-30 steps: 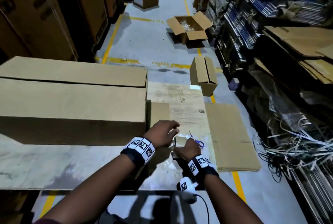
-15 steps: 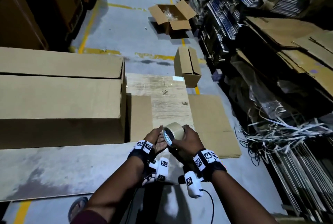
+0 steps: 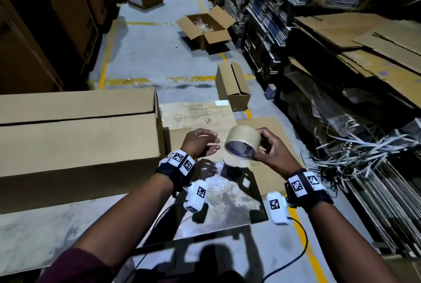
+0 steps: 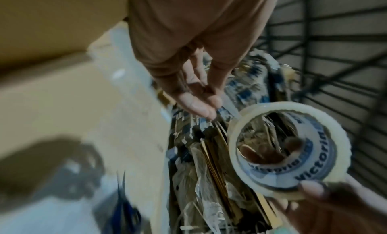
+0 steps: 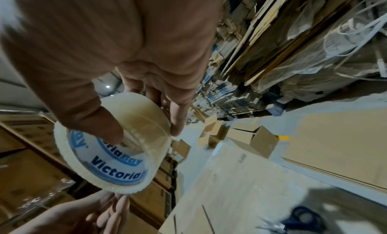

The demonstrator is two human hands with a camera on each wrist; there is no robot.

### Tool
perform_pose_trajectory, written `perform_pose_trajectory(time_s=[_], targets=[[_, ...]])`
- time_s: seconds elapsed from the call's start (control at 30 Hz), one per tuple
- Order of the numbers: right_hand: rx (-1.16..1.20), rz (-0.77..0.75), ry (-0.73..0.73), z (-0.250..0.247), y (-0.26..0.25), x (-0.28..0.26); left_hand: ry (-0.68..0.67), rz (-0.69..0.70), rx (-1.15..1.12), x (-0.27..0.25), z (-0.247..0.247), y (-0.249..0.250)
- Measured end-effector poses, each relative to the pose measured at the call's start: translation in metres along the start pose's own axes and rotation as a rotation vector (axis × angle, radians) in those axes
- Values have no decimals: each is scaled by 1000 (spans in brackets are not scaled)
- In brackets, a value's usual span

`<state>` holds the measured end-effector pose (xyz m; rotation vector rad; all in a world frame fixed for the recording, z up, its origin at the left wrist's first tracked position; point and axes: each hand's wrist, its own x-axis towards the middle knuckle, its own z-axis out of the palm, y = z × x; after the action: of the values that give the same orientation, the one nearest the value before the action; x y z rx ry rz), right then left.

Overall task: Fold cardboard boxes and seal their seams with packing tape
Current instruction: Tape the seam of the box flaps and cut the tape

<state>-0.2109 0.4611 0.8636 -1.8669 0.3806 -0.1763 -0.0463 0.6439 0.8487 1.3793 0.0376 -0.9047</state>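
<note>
Tape roll (image 3: 243, 142) gripped in right hand (image 3: 273, 154), held above the tabletop (image 3: 57, 225); left hand (image 3: 200, 143) empty, fingers loosely curled, just beside the roll.
Head: long cardboard box (image 3: 77, 139) lies on the tabletop left of both hands, top seam untaped. Left wrist: left hand (image 4: 196, 88) fingers relaxed, apart from the roll (image 4: 289, 148). Right wrist: thumb and fingers (image 5: 178, 120) clamp the roll (image 5: 113, 145) across its width; scissors (image 5: 301, 216) on the tabletop, blurred.

Both forearms raised forward; right hand (image 3: 272, 150) grips tape roll (image 3: 243, 141), thumb on its rim; left hand (image 3: 200, 142) just beside it, fingers loosely curled, holding nothing.
</note>
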Motion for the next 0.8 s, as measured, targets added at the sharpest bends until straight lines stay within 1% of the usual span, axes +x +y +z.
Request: perform_pose_trajectory(time_s=[0.07, 0.13, 0.2, 0.27, 0.33, 0.43, 0.5, 0.57, 0.63, 0.73, 0.8], targets=[[3, -38, -31, 12, -21, 6, 36, 138, 139, -10, -19, 22], [7, -76, -55, 29, -42, 14, 56, 229, 205, -18, -46, 44], [1, -131, -79, 55, -68, 25, 78, 272, 171, -29, -78, 62], [-21, -206, -119, 91, -95, 41, 129, 282, 104, -39, -116, 83], [-47, -261, -165, 135, -121, 61, 219, 291, 106, -48, -169, 106], [-117, -291, -237, 199, -154, 95, 396, 398, 224, -60, -262, 142], [-128, -285, -325, 240, -177, 117, 445, 437, 274, -74, -320, 157], [-106, -275, -405, 288, -199, 138, 482, 451, 318, -88, -375, 163], [-67, -280, -450, 338, -220, 159, 548, 468, 363, -95, -431, 163], [-19, -289, -484, 409, -242, 189, 668, 451, 351, -102, -508, 162], [-37, -277, -493, 449, -251, 204, 698, 436, 364, -106, -548, 163]])
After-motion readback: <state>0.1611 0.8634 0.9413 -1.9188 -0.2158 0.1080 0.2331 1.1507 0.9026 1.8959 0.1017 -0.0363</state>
